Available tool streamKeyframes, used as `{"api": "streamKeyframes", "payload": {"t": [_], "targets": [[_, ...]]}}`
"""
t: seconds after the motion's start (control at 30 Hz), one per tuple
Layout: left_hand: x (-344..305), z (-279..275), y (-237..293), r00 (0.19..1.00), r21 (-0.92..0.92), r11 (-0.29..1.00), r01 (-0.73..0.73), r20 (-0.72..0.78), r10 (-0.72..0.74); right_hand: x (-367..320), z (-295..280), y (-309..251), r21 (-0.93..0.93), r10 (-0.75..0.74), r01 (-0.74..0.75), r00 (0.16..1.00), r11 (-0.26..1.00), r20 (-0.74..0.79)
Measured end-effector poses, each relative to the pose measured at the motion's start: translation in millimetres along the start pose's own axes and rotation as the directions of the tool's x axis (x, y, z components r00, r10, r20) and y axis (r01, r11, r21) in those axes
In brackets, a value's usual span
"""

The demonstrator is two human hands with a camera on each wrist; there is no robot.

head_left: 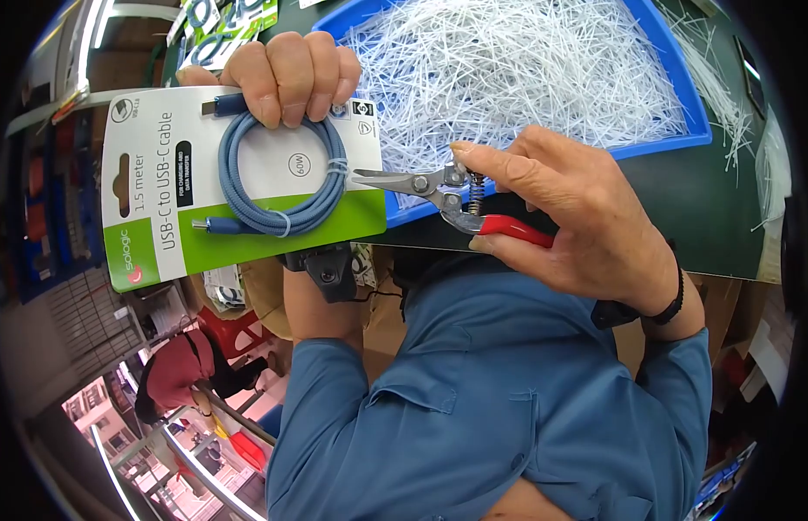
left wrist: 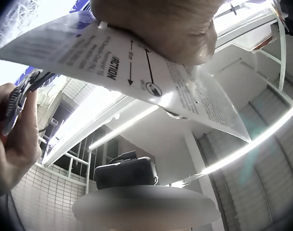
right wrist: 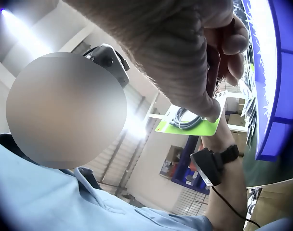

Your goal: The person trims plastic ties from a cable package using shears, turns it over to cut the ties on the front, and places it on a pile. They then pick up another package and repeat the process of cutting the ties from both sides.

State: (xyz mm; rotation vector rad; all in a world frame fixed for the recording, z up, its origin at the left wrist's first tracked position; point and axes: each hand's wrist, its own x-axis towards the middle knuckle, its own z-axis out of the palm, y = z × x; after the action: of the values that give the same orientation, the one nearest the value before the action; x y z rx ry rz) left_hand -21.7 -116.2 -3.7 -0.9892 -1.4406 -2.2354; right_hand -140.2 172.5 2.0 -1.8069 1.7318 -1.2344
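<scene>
In the head view my left hand (head_left: 291, 74) grips the top edge of a white and green cable card (head_left: 204, 156), its fingers folded over the front. A coiled blue braided USB-C cable (head_left: 233, 165) is fastened on it, with white ties (head_left: 337, 167) on the coil's right and bottom. My right hand (head_left: 586, 200) holds small red-handled snips (head_left: 421, 182), thumb and fingers around the handles. Their blade tips point left, right at the tie on the coil's right side. The printed back of the card (left wrist: 117, 57) shows in the left wrist view, beneath the left hand.
A blue tray (head_left: 701, 130) heaped with white plastic tie strips (head_left: 517, 69) stands on the dark green table (head_left: 682, 213). More packaged cables (head_left: 217, 35) lie at the back left. Loose strips (head_left: 716, 95) lie right of the tray. Another person (head_left: 183, 369) is in the background.
</scene>
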Motion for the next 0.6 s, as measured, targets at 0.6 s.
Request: {"api": "streamKeyframes", "payload": {"t": [0.6], "targets": [[-11,24,-30,0.943,-0.113,0.972,-0.208,-0.285,0.168,-10,3,5,0.022,0.001,0.000,0.999,1.000,-0.039]]}}
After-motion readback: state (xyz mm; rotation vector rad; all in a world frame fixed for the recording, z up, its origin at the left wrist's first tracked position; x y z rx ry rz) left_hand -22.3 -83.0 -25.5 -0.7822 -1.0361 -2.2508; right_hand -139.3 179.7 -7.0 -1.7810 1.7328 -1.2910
